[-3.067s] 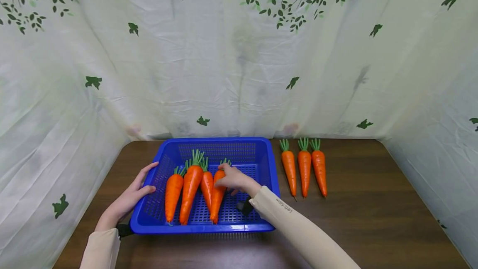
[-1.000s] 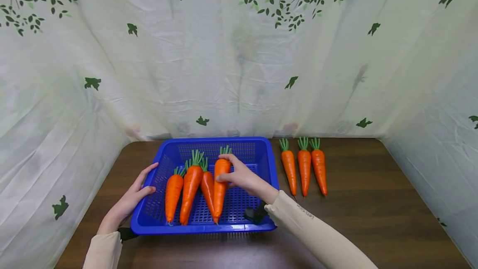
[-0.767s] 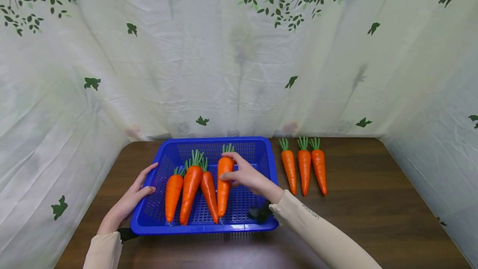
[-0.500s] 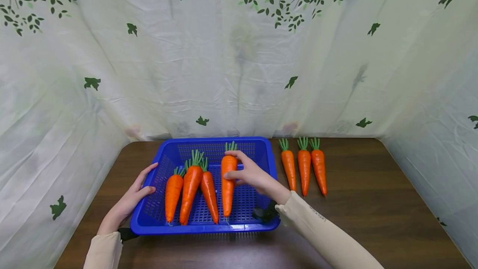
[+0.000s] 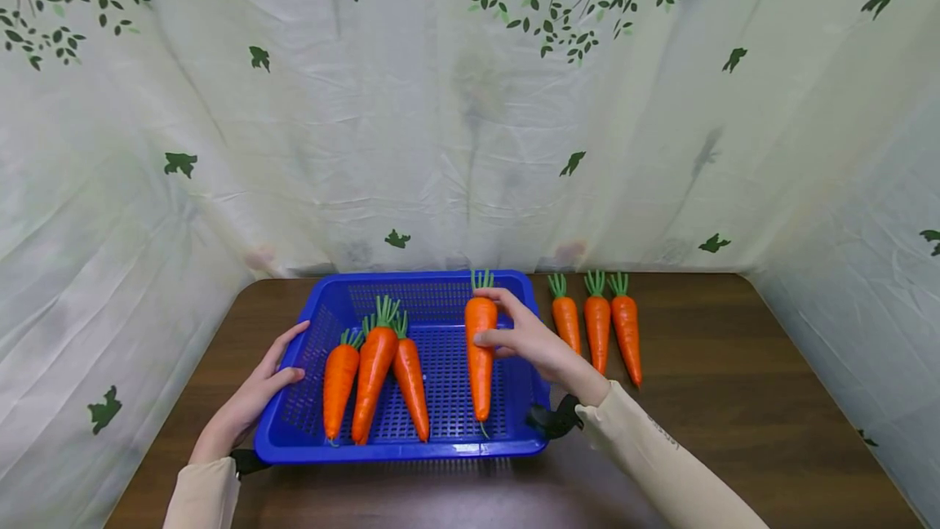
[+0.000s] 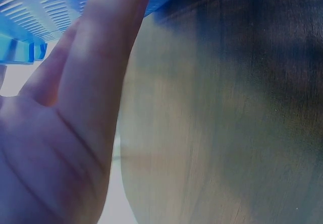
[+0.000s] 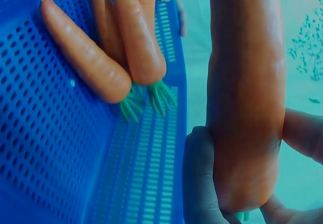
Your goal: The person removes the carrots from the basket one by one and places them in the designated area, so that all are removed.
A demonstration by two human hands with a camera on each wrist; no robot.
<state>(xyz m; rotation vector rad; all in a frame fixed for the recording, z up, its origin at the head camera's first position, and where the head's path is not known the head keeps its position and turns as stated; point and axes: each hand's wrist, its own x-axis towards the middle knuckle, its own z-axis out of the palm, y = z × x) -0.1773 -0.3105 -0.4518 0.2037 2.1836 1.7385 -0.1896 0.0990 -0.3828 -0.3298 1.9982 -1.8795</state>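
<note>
My right hand (image 5: 525,337) grips an orange carrot (image 5: 481,357) with green stalks, thumb on its near side. The carrot is over the right part of the blue perforated plastic basket (image 5: 433,452), tip toward me. In the right wrist view fingers (image 7: 198,168) close round the thick end of the held carrot (image 7: 245,93). Several other carrots (image 5: 376,382) lie in the basket's left half, one mostly hidden under another. My left hand (image 5: 253,394) holds the basket's left rim, thumb and forefinger on top; its fingers reach the basket wall (image 6: 55,4) in the left wrist view.
Three carrots (image 5: 598,333) lie in a row on the brown wooden table (image 5: 734,398), right of the basket, stalks toward the back; my right arm partly covers two. A white curtain (image 5: 470,145) with leaf prints surrounds the table. A black wrist device (image 5: 554,417) sits under my right wrist.
My right hand has taken hold of the rightmost carrot in the basket, raised it from beside the others and carried it right. My left hand stays on the rim.
</note>
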